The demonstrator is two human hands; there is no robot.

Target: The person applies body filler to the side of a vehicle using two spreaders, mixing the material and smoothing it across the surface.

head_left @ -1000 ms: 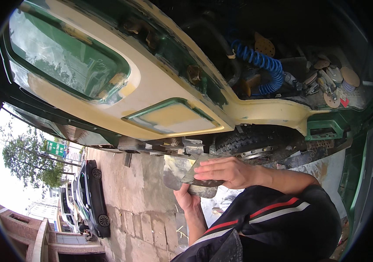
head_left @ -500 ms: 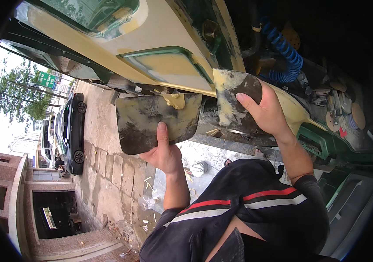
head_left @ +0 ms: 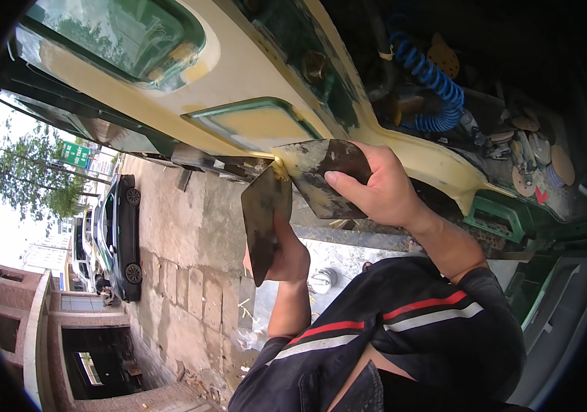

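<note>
Yellow, soft-looking paste [head_left: 280,169] lies at the upper end of a dark, flat, tilted plate [head_left: 260,209], its lower part clamped in the left hand's fingers [head_left: 283,230]; the right hand's fingers [head_left: 350,189] clamp a black, yellow-smeared flat spreader [head_left: 313,168], its far edge at the paste.

One dark putty spreader [head_left: 266,209] tilts steeply, yellow putty [head_left: 280,169] on its upper edge, just beside a second, yellow-streaked spreader [head_left: 313,170].
</note>
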